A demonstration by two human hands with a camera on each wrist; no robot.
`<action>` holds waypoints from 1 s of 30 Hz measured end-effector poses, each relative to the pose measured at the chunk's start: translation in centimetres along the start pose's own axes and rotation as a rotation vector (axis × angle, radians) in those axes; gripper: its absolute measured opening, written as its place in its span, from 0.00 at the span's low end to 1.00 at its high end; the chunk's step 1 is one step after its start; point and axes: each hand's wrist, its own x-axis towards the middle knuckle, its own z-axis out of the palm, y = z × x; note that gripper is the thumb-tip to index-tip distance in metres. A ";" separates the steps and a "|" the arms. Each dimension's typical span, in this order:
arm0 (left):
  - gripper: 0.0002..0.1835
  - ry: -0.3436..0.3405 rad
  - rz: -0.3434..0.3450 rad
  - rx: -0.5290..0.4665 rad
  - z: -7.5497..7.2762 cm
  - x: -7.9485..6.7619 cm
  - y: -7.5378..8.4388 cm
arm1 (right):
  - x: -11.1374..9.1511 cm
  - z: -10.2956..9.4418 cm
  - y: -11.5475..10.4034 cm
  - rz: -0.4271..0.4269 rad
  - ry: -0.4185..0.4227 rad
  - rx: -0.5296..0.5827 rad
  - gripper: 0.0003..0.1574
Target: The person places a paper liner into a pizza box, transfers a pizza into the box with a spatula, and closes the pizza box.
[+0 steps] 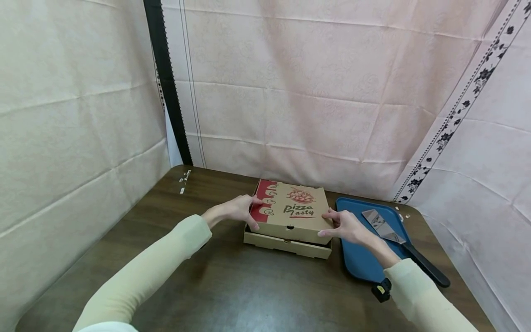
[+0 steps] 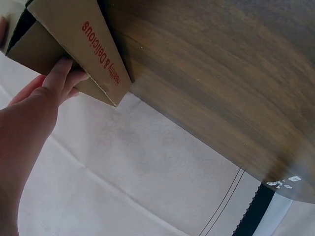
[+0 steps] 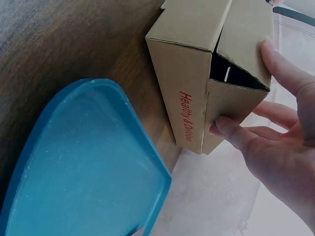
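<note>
A cardboard pizza box stands near the back of the table, its printed lid (image 1: 307, 203) raised a little over the box's lower part (image 1: 286, 246). My left hand (image 1: 238, 210) holds the lid's left side, thumb near the front corner. At the opposite side my right hand (image 1: 348, 226) grips the lid with thumb and fingers. In the right wrist view, a dark gap shows at the corner between lid flap and box side (image 3: 187, 93), with fingers (image 3: 229, 127) pressed to the cardboard. The box's inside is hidden.
Right of the box lies a blue tray (image 1: 361, 265). A spatula with a metal blade (image 1: 383, 226) and black handle (image 1: 427, 265) rests across it. Cloth (image 1: 290, 106) hangs close behind the table, and white scraps (image 1: 182, 190) stick to its back left corner.
</note>
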 end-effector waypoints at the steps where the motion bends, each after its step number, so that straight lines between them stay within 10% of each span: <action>1: 0.49 0.003 -0.001 0.003 0.1 0.0 0.0 | 0.0 0.0 0.0 -0.002 0.002 -0.001 0.42; 30: 0.46 -0.075 0.007 0.137 0.4 -0.2 0.7 | -1.1 2.0 0.5 -0.013 0.016 -0.084 0.45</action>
